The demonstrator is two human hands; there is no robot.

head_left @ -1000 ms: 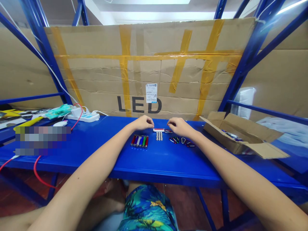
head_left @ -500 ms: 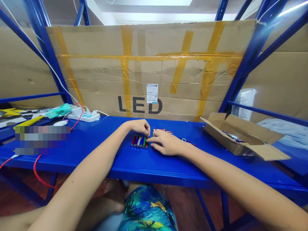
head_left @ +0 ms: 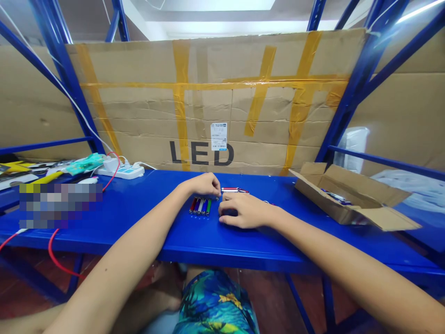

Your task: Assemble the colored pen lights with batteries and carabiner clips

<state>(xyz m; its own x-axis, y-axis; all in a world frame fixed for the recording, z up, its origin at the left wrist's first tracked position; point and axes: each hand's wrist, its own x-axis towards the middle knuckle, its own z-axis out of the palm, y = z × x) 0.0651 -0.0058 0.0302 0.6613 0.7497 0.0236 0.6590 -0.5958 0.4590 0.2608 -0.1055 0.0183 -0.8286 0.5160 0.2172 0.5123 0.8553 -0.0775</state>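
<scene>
L hand (head_left: 207,185) curled, R hand (head_left: 245,209) half-bent alongside; can't tell what either's got! 5 coloured tubes (head_left: 200,207) nearside of L, red-silver tube (head_left: 230,190) just beyond R.

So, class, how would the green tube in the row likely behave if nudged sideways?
The green tube would probably roll, as its sides look rounded, though the tubes lined up close beside it may block one direction. Its straight, shiny body suggests it is stiff and perhaps slightly slippery.
</scene>
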